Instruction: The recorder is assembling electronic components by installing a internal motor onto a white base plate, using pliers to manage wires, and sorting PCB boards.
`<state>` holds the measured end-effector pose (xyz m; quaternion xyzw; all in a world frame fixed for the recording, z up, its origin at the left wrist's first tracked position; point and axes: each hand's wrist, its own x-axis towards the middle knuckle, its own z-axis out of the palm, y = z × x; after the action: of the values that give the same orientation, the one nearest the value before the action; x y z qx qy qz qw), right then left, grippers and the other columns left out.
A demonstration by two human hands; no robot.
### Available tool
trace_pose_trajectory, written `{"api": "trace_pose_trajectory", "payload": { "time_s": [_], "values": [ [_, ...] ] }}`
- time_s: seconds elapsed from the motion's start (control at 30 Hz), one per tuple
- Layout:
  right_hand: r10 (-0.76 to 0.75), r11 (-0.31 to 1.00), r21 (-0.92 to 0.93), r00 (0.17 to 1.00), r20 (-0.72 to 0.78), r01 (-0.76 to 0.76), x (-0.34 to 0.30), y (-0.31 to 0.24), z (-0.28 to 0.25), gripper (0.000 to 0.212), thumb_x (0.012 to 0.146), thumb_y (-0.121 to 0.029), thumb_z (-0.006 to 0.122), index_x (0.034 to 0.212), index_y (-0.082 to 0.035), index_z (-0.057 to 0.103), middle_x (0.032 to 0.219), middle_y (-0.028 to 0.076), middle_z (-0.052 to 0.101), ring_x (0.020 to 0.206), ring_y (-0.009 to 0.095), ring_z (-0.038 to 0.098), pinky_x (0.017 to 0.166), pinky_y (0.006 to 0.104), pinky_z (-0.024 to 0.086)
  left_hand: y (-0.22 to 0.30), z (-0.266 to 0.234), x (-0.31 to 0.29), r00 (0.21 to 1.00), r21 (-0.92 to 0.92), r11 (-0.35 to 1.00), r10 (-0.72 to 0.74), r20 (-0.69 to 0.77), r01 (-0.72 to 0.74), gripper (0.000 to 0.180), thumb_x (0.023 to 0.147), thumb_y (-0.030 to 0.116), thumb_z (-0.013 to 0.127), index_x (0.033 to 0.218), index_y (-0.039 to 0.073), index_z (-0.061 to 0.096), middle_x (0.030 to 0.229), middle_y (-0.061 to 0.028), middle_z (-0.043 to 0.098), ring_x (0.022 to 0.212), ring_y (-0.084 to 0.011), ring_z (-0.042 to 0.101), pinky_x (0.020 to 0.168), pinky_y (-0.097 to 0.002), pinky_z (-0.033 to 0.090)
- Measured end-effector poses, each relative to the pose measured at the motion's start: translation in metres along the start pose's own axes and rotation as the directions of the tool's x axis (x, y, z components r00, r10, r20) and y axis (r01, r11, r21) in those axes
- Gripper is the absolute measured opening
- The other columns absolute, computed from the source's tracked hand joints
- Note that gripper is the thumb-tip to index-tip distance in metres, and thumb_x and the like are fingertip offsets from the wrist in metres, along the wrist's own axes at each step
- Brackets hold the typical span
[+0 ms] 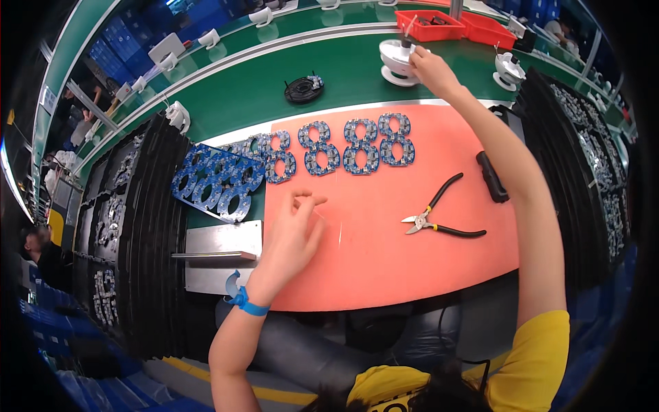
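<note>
At the far right, my right hand (432,71) reaches over the green surface, its fingers closed on the side of a white round device (395,60) that stands on a disc-shaped base. My left hand (295,233) hovers over the orange mat (371,261) with fingers apart and nothing in them; a blue strap (248,302) circles that wrist. Beyond it stand several blue figure-eight circuit boards (318,147) in a row. To their left lies a blue panel of joined boards (218,180). Side cutters (432,221) with black and yellow handles rest spread on the mat's right.
Stacked black trays (141,226) holding small boards flank me on the left, with more trays (583,147) on the right. A metal block (223,257) sits beside the mat. A black coil (304,89) lies on the green surface. Red bins (431,27) stand at the back.
</note>
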<state>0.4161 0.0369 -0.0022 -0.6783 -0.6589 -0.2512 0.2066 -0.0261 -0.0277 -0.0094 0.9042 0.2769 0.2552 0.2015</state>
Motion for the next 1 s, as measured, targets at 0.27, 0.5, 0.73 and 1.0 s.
{"api": "trace_pose_trajectory", "payload": {
  "time_s": [0.27,0.5,0.73,1.0],
  "values": [
    [0.100,0.990,0.109,0.990,-0.100,-0.089,-0.039,-0.030,-0.023,0.023,0.084,-0.010,0.062,0.106,-0.006,0.058,0.108,0.009,0.055,0.090,0.027,0.062,0.076,0.0362,0.051,0.153,-0.061,-0.048,0.846,-0.580,0.713,0.032,-0.533,-0.393,0.018,0.085,0.008,0.062,0.102,0.010,0.066,0.104,-0.0070,0.057,0.093,-0.0206,0.049,0.078,-0.0389,0.043],
    [0.087,0.948,0.306,0.996,0.015,-0.088,-0.108,-0.074,-0.103,0.017,0.084,-0.008,0.062,0.100,-0.004,0.058,0.102,0.008,0.056,0.086,0.023,0.060,0.078,0.0322,0.049,0.138,-0.079,-0.142,0.895,-0.811,0.412,0.021,-0.446,-0.414,0.044,0.089,0.002,0.059,0.106,0.042,0.070,0.099,0.0135,0.051,0.093,-0.0133,0.038,0.083,-0.0360,0.036],
    [0.040,0.903,0.424,0.996,0.075,-0.068,-0.157,-0.112,-0.119,0.013,0.084,-0.005,0.061,0.097,-0.001,0.058,0.099,0.009,0.056,0.089,0.022,0.062,0.078,0.0306,0.049,0.195,-0.109,-0.103,0.967,-0.816,0.548,-0.051,-0.250,-0.182,0.048,0.086,-0.004,0.060,0.096,0.041,0.073,0.095,0.0116,0.049,0.088,-0.0138,0.036,0.079,-0.0334,0.036],
    [-0.006,0.869,0.489,0.987,0.159,-0.073,-0.165,-0.125,-0.102,0.006,0.087,-0.002,0.057,0.093,0.001,0.057,0.097,0.010,0.056,0.087,0.022,0.061,0.073,0.0290,0.051,0.166,-0.070,-0.055,0.531,-0.481,0.229,0.432,-0.729,-0.847,0.036,0.085,-0.003,0.058,0.090,0.029,0.074,0.101,-0.0006,0.052,0.083,-0.0162,0.041,0.069,-0.0286,0.037]
  ]
}}
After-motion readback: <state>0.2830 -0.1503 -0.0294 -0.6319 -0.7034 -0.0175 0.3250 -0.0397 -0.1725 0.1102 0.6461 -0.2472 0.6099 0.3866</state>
